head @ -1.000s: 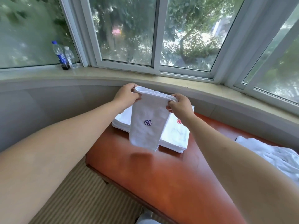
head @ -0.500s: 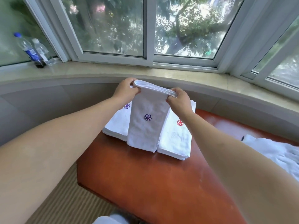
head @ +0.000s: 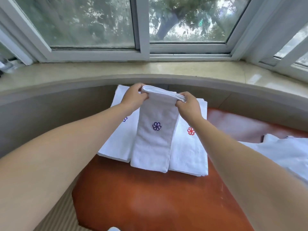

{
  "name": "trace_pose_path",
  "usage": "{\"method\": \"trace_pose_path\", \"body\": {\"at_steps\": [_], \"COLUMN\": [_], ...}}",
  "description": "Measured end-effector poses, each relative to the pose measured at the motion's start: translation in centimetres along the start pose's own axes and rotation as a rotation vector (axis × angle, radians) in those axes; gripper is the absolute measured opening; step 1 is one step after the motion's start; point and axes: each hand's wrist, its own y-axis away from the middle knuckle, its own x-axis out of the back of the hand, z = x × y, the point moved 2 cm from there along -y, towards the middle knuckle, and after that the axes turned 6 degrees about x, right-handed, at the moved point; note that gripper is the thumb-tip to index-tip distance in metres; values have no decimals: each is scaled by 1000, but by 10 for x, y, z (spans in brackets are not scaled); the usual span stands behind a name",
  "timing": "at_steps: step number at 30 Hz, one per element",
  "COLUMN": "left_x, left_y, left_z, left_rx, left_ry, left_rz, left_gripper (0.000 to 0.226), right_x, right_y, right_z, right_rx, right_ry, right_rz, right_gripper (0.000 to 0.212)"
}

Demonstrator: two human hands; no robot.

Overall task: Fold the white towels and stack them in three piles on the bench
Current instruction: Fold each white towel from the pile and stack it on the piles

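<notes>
Over the reddish bench [head: 150, 197], both hands pinch the top fold of a folded white towel [head: 155, 139], left hand [head: 135, 97] and right hand [head: 189, 105] at either end. It hangs between two folded piles, left pile [head: 118, 144] and right pile [head: 188, 154]; loose towels [head: 275, 150] sit off right.

The orange-brown bench [head: 150, 200] bears two folded-towel piles [head: 188, 154] and loose towels [head: 286, 152].

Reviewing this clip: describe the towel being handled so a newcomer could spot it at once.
Under the bay window sits an orange-brown bench with flat white towel piles. The held towel hangs between them, its top fold pinched by the left hand and right hand. Unlike its neighbours, it hangs lifted, showing a purple flower emblem.
</notes>
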Motion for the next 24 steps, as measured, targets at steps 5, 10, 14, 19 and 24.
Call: {"method": "trace_pose_path", "body": {"at_steps": [5,10,14,19,24], "left_x": [-22,-45,-54,-59,-68], "left_y": [-64,-115,-142,-160,-167], "left_z": [-27,-50,-68,-89,-96], "left_rx": [48,94,129,106,53], "left_ry": [27,34,21,4,15], "left_rz": [-108,-162,-159,-87,23], "left_gripper": [14,15,14,20,13], "right_x": [-27,-52,-72,-90,-96], "right_y": [-46,-86,-110,-128,-139], "right_z": [30,62,79,90,92], "right_rx": [-83,-175,-205,-170,-145], "right_ry": [43,60,82,120,146], "right_rz": [12,2,-15,6,153], "right_gripper": [27,25,23,23,16]}}
